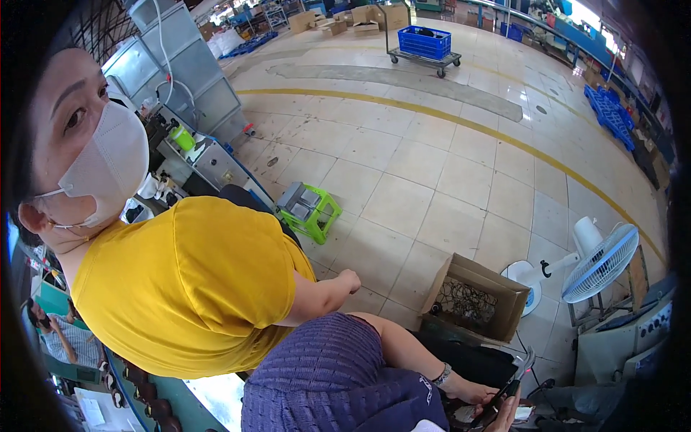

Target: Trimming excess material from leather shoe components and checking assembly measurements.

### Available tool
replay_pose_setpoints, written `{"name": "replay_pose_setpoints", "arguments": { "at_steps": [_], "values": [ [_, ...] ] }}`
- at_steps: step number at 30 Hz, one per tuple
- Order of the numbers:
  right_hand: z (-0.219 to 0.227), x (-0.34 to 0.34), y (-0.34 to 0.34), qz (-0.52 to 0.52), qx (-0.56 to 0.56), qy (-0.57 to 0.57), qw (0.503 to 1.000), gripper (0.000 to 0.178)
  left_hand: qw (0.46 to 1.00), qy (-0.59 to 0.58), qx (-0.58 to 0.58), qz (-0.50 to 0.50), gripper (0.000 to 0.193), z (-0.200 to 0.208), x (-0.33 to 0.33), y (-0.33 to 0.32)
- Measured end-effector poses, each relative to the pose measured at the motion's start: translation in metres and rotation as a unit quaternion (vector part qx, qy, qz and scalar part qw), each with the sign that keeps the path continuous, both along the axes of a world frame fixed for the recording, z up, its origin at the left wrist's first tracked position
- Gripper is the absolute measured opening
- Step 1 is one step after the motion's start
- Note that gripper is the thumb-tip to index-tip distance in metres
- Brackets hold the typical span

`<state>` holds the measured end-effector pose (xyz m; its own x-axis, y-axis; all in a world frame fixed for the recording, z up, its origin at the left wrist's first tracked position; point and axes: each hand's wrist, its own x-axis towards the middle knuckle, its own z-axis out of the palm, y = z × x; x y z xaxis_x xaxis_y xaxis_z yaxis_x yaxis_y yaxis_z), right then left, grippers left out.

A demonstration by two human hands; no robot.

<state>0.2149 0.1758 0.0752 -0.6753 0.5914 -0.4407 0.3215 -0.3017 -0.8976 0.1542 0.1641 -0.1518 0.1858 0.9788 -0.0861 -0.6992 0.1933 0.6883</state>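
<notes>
In the lower right corner, my left hand, with a band on its wrist, reaches out from a purple knit sleeve. Its fingers are curled in at a dark, slim, elongated object; what they pinch is too small to make out. From the lower edge, part of my right hand wraps round that same dark object. A grey hooked metal piece sticks up just beyond the hands. Beside my left arm, a co-worker in a yellow shirt and white mask holds one hand closed.
An open cardboard box with dark wiry pieces stands past my hands. Right of it are a white fan and a grey machine. A green stool carries grey blocks. Farther off, a blue crate rests on a trolley.
</notes>
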Motion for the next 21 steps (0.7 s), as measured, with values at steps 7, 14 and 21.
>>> {"name": "replay_pose_setpoints", "arguments": {
  "at_steps": [7, 14, 21],
  "values": [
    [0.011, -0.024, -0.006, 0.284, 0.059, 0.020, 0.957, 0.054, 0.998, 0.051, 0.005, -0.047, 0.035, -0.045, -0.011, -0.011],
    [0.042, -0.067, -0.031, 0.369, 0.058, 0.186, 0.909, 0.057, 0.990, 0.116, 0.008, -0.075, 0.030, -0.117, 0.005, -0.010],
    [0.016, -0.013, -0.008, 0.120, 0.038, 0.040, 0.991, 0.059, 0.995, 0.097, 0.021, -0.033, 0.036, -0.057, -0.001, 0.002]
  ]
}}
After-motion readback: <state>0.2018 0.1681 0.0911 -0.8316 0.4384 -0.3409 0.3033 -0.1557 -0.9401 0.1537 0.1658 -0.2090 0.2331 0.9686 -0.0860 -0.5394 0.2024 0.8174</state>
